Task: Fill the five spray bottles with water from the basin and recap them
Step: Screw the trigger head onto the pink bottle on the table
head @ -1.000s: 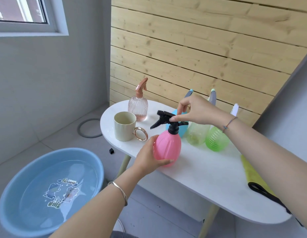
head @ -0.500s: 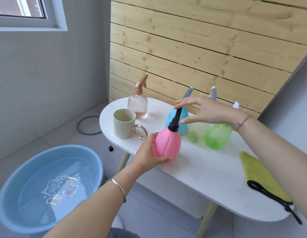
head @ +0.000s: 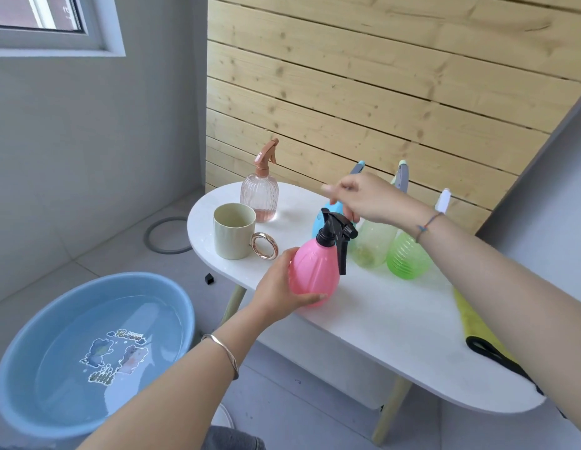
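While the left hand grips the pink bottle, the right hand curls over its black sprayer, grip unclear.

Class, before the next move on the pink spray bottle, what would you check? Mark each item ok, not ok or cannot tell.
1. The left hand grips the pink bottle by its body: ok.
2. The pink bottle stands upright on the table: ok.
3. Fingers of the right hand reach the black spray head: ok.
4. Firm grip on that head: cannot tell.
5. Head screwed tight: cannot tell.
6. The basin holds water: ok.
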Demonstrator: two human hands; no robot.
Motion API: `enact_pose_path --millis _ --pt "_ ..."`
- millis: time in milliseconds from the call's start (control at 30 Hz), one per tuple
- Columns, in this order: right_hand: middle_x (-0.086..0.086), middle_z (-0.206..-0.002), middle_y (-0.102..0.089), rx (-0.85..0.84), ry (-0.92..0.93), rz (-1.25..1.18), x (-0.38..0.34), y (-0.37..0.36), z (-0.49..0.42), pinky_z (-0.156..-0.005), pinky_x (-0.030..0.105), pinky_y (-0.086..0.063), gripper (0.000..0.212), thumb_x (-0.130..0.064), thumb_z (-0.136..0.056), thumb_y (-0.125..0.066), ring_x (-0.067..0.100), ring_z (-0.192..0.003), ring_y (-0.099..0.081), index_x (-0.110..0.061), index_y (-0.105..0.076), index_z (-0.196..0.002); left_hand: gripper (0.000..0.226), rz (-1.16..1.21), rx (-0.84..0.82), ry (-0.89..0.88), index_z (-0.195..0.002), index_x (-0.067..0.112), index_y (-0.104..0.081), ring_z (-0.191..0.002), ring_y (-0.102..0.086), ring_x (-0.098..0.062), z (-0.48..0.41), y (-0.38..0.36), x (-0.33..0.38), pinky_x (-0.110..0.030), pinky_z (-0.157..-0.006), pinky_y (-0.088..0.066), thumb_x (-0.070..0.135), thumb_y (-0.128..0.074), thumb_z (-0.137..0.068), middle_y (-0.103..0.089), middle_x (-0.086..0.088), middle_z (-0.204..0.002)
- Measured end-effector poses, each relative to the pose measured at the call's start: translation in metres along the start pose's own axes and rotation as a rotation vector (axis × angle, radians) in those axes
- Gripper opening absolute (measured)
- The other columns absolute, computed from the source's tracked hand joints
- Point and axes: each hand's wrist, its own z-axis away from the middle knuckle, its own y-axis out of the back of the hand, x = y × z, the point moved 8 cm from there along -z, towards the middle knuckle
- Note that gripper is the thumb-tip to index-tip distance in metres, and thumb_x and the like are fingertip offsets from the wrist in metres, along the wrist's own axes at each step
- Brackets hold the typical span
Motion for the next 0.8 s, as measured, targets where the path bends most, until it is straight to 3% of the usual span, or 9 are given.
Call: enact_pose_path --millis 67,133,200,300,400,533,600,700,800 --pt "-0.01 -0.108 -0.065 -0.131 0.068 0.006 0.0 0.007 0.005 -0.084 0.014 -0.039 0.028 -0.011 -0.096 -0.047 0.006 -0.1 -0.057 -0.027 -0.067 -0.109 0.091 0.007 -0.001 0.002 -0.14 0.027 -0.039 -0.118 -0.049 -0.011 0.0 0.0 -0.001 -0.032 -0.096 -0.044 0.034 -0.091 -0.066 -0.053 0.011 -0.128" --pt "-0.026 -0.135 -0.047 -0.321 0.132 0.083 0.003 0.004 0.014 -0.102 0.009 -0.026 0.053 0.002 -0.087 -0.053 -0.004 -0.126 -0.04 -0.038 -0.062 -0.12 0.091 0.005 -0.003 0.001 -0.14 0.026 -0.039 -0.118 -0.049 -0.011 0.0 -0.001 -0.001 -0.033 -0.097 -0.045 0.035 -0.091 -0.065 -0.053 0.011 -0.128" --pt "-0.034 -0.133 -0.046 -0.387 0.127 0.128 0.007 0.0 0.018 -0.108 0.017 -0.024 0.046 -0.014 -0.084 -0.067 -0.007 -0.129 -0.035 -0.046 -0.062 -0.117 0.091 0.007 -0.002 0.0 -0.14 0.027 -0.039 -0.117 -0.049 -0.01 0.0 0.0 -0.001 -0.032 -0.096 -0.045 0.035 -0.091 -0.065 -0.053 0.012 -0.128" --pt "-0.024 -0.11 -0.064 -0.24 0.118 0.15 0.003 0.002 0.012 -0.097 0.02 -0.036 0.027 -0.036 -0.078 -0.076 -0.003 -0.112 -0.049 -0.035 -0.07 -0.105 0.091 0.016 -0.006 0.001 -0.14 0.03 -0.039 -0.115 -0.049 -0.009 0.001 0.0 0.0 -0.031 -0.093 -0.045 0.035 -0.09 -0.066 -0.053 0.014 -0.127" --pt "-0.018 -0.081 -0.061 -0.091 0.158 0.167 -0.009 -0.001 0.009 -0.078 0.026 -0.043 0.026 -0.037 -0.068 -0.083 0.01 -0.092 -0.056 -0.024 -0.071 -0.087 0.091 0.02 -0.01 0.003 -0.141 0.031 -0.037 -0.115 -0.047 -0.01 0.002 0.0 0.001 -0.031 -0.093 -0.044 0.035 -0.089 -0.068 -0.052 0.013 -0.128" --pt "-0.021 -0.064 -0.054 -0.023 0.197 0.196 -0.014 -0.004 0.006 -0.054 0.014 -0.033 0.03 -0.038 -0.064 -0.086 -0.007 -0.066 -0.05 -0.019 -0.07 -0.081 0.091 0.01 -0.023 0.029 -0.14 0.029 -0.037 -0.112 -0.049 -0.012 0.001 0.0 -0.001 -0.035 -0.094 -0.045 0.036 -0.09 -0.067 -0.054 0.009 -0.125" --pt "-0.02 -0.068 -0.057 -0.006 0.193 0.16 -0.009 -0.005 0.005 -0.058 0.014 -0.035 0.032 -0.038 -0.063 -0.086 -0.005 -0.07 -0.051 -0.018 -0.069 -0.082 0.087 0.021 -0.034 0.043 -0.137 0.024 -0.039 -0.111 -0.049 -0.014 0.0 0.0 -0.003 -0.034 -0.093 -0.044 0.035 -0.09 -0.067 -0.054 0.007 -0.122" --pt "-0.014 -0.096 -0.066 0.008 0.148 -0.087 0.017 -0.015 0.008 -0.088 0.022 -0.043 0.04 -0.035 -0.066 -0.085 0.004 -0.1 -0.058 -0.026 -0.065 -0.099 0.088 0.074 -0.053 0.037 -0.139 0.029 -0.038 -0.112 -0.048 -0.01 -0.002 -0.002 -0.003 -0.025 -0.088 -0.038 0.031 -0.09 -0.068 -0.052 0.011 -0.123" --pt "-0.004 -0.121 -0.066 -0.193 0.099 -0.513 0.041 -0.05 0.017 -0.101 0.024 -0.044 0.048 -0.017 -0.079 -0.077 0.004 -0.115 -0.058 -0.021 -0.058 -0.123 0.089 0.128 -0.067 0.039 -0.139 0.03 -0.037 -0.112 -0.051 -0.008 -0.003 -0.006 0.001 -0.019 -0.084 -0.041 0.03 -0.09 -0.068 -0.052 0.014 -0.121"
